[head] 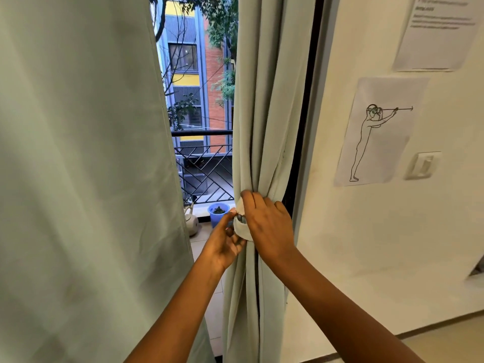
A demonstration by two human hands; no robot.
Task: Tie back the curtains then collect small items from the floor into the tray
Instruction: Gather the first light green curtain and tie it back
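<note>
Fastening the pale green fabric tieback (242, 226) around the gathered right-hand pale green curtain (258, 127), the right hand (269, 229) curls over the band while the left hand (225, 243) pinches its end; keeping tension should snug it.

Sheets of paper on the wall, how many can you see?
2. The sheet with printed text is at the top right, cut off by the frame; the sheet with a line-drawn figure hangs below it, beside the light switch.
</note>
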